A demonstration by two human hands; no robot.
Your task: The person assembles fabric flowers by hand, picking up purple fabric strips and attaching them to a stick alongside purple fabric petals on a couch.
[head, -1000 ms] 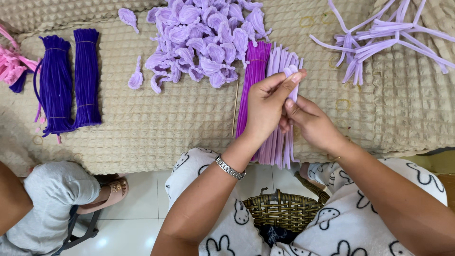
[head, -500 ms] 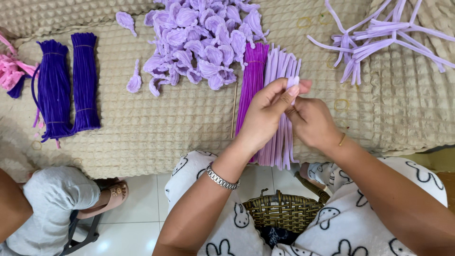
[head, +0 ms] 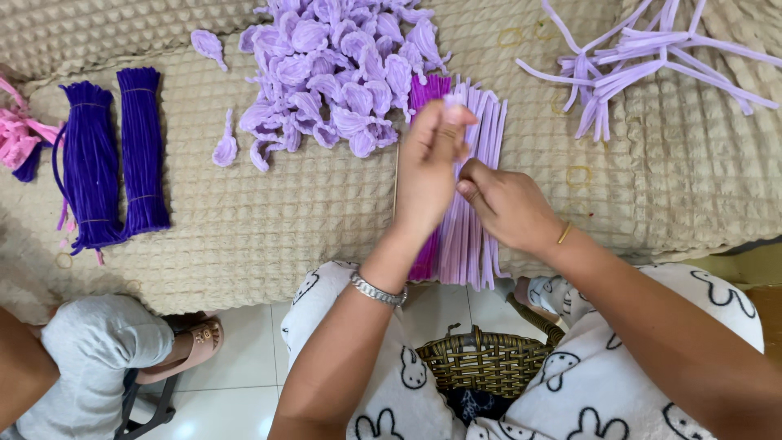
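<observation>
My left hand (head: 429, 171) pinches a lilac pipe cleaner piece (head: 450, 103) at its fingertips, held upright over a bundle of lilac pipe cleaners (head: 472, 204). My right hand (head: 509, 204) sits just to the right, fingers closed on the lower end of that same piece; how much it grips is hidden by the left hand. A magenta pipe cleaner bundle (head: 427, 94) lies under the left hand. A pile of lilac pipe-cleaner petals (head: 334, 73) lies just beyond, to the upper left.
Two dark purple pipe cleaner bundles (head: 114, 155) lie at left on the beige textured cover (head: 269, 220), pink pieces (head: 18, 134) at the far left, loose lilac stems (head: 643, 65) at upper right. A wicker basket (head: 485, 363) sits between my knees. Another person's leg (head: 98, 350) is at lower left.
Both hands have risen and shifted slightly away from me over the lilac bundle, still working the same small piece between the fingers.
</observation>
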